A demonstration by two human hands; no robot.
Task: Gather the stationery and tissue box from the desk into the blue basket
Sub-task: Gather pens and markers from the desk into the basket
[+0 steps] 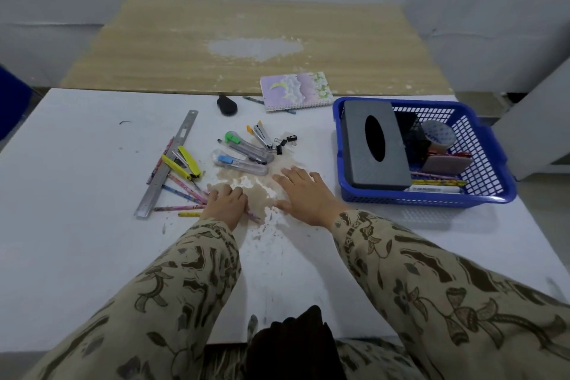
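Observation:
The blue basket point(490, 194) stands at the right of the white desk, holding the grey tissue box point(370, 145), a tape roll point(438, 134) and some pencils. Loose pencils point(182, 193) fan out at centre left under a steel ruler point(168, 163) and yellow clippers point(182, 163). My left hand point(226, 202) has its fingers curled over the pencil ends, and one pencil pokes out beneath it. Beside it my right hand point(305, 194) hovers flat with fingers spread, holding nothing. Two utility knives point(246, 157), a stapler point(262, 134) and binder clips point(285, 142) lie beyond the hands.
A pastel spiral notebook point(296, 89) and a black oval object point(227, 105) lie near the desk's far edge, with a wooden table point(246, 40) behind. A brown stain point(262, 191) marks the desk under the hands. White walls surround the desk.

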